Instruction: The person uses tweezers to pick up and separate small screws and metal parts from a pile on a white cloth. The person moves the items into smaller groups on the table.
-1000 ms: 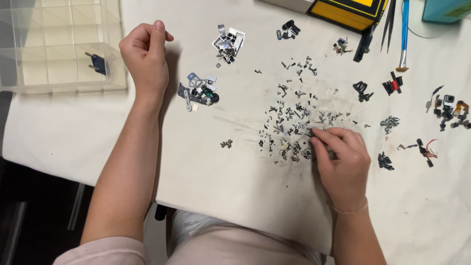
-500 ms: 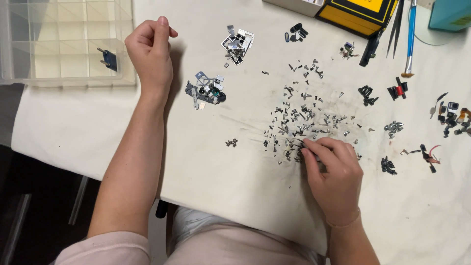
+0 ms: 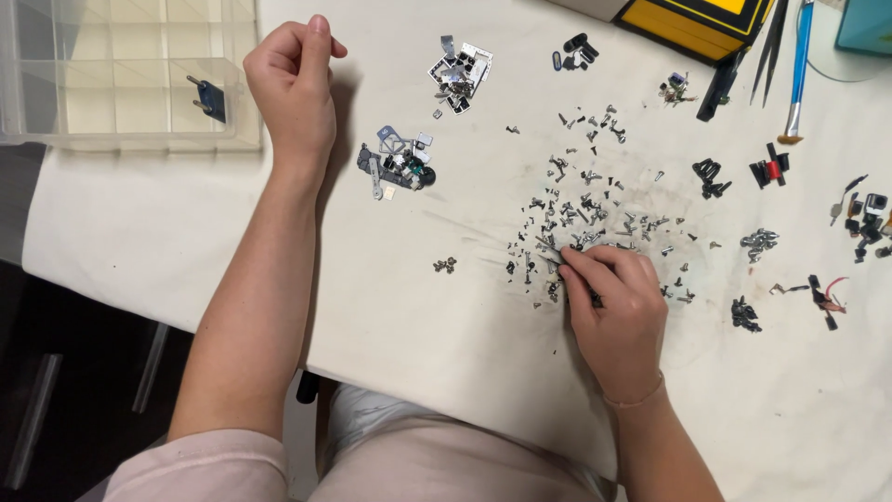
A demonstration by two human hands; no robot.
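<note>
My right hand (image 3: 613, 302) rests on the white table at the near edge of a scatter of tiny dark screws (image 3: 595, 209). Its fingers pinch a thin metal tool (image 3: 550, 247), apparently tweezers, whose tip pokes left into the screws. My left hand (image 3: 293, 79) is a closed fist at the upper left, its knuckles resting on the table beside a clear compartment box (image 3: 111, 84). Nothing shows inside the fist. A small cluster of grey and black parts (image 3: 398, 165) lies just right of my left wrist.
One compartment of the box holds a small blue part (image 3: 210, 98). Another parts cluster (image 3: 460, 70) lies at the top centre. A yellow and black case (image 3: 692, 19), a blue-handled tool (image 3: 797, 65) and black tweezers (image 3: 771, 42) lie at the top right, with small part piles (image 3: 859, 218) along the right.
My right hand has crept slightly left along the near edge of the screws with the tool. My left fist has stayed where it was.
</note>
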